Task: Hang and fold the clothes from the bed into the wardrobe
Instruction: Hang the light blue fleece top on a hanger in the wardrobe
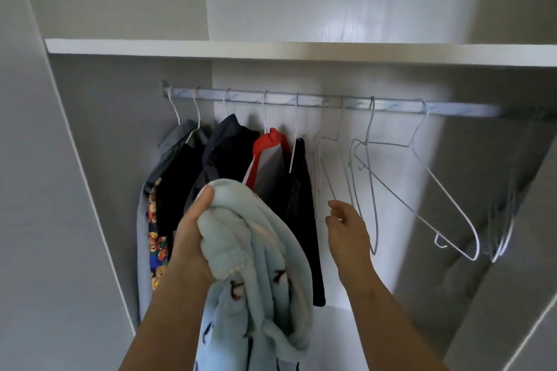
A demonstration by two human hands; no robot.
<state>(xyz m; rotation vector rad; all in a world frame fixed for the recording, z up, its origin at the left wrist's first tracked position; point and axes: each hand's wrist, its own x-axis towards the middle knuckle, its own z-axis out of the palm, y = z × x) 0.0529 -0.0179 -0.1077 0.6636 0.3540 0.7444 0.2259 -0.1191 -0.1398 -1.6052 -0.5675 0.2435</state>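
My left hand point(193, 229) grips a bunched light blue fleece garment point(259, 274) with small dark motifs, held up in front of the wardrobe. My right hand point(346, 229) reaches toward an empty wire hanger point(324, 172) on the rail point(301, 99); its fingertips are at the hanger's lower end, and whether they pinch the wire is unclear. Several garments hang at the rail's left: a grey one point(177, 141), a black one point(180, 190), a dark jacket point(226, 153), a red and grey top point(268, 159) and a black piece point(301, 205).
More empty wire hangers point(422, 178) hang to the right on the rail, some at the far right point(500, 220). A white shelf point(271, 50) runs above the rail. Wardrobe side panels point(75, 190) stand at left and right.
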